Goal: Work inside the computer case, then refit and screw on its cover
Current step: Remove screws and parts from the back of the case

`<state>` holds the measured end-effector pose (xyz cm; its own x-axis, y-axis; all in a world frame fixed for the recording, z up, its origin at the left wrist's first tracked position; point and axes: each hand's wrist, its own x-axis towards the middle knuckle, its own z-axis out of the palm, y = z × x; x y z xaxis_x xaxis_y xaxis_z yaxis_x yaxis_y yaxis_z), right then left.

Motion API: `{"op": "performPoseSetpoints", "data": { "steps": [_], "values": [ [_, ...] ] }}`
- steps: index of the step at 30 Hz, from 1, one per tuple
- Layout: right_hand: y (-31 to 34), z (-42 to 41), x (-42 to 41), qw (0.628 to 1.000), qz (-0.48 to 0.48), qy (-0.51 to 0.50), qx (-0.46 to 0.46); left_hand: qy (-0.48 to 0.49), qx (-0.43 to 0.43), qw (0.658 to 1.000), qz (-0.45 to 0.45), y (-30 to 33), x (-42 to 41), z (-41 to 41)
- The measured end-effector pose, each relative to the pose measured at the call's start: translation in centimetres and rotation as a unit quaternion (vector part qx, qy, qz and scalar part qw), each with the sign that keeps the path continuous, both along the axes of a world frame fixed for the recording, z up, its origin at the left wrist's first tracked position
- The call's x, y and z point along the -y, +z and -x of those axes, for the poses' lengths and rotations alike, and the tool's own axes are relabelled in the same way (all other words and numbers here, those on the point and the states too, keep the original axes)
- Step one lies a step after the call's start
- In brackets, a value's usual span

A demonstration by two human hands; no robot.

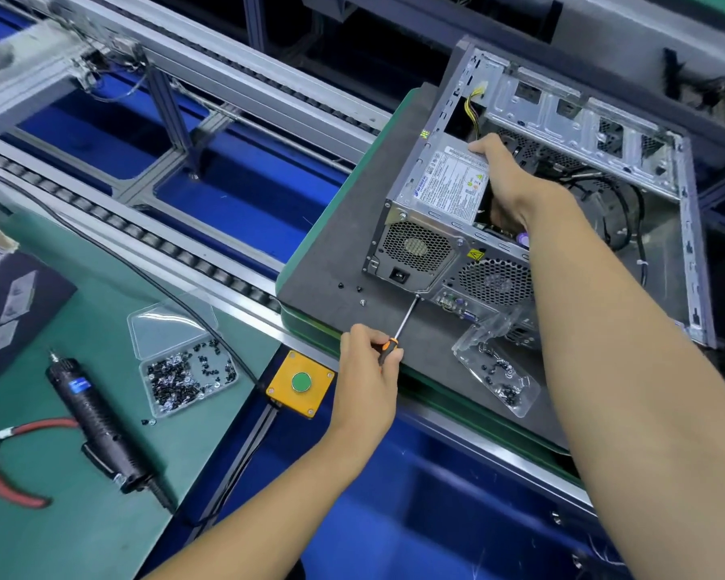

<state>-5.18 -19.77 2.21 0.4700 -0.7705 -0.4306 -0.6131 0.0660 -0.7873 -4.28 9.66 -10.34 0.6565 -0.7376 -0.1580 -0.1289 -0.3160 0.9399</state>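
An open grey computer case lies on its side on a dark pallet, its cover off. Its silver power supply sits at the near left corner. My right hand reaches into the case and grips the power supply's inner end. My left hand grips an orange-and-black screwdriver; its tip touches a screw at the lower corner of the power supply's rear plate. No cover is in view.
A clear bag of screws lies by the case's rear. Three loose screws rest on the pallet. On the green bench are an open screw box, an electric screwdriver, red pliers and a yellow button box. Roller conveyor runs behind.
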Motion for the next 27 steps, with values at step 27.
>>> {"op": "performPoseSetpoints", "data": {
  "steps": [27],
  "values": [
    [-1.0, 0.0, 0.0, 0.997, -0.01, 0.033, 0.065, 0.033, 0.112, 0.993, -0.029, 1.0, 0.4, 1.3]
  ]
}}
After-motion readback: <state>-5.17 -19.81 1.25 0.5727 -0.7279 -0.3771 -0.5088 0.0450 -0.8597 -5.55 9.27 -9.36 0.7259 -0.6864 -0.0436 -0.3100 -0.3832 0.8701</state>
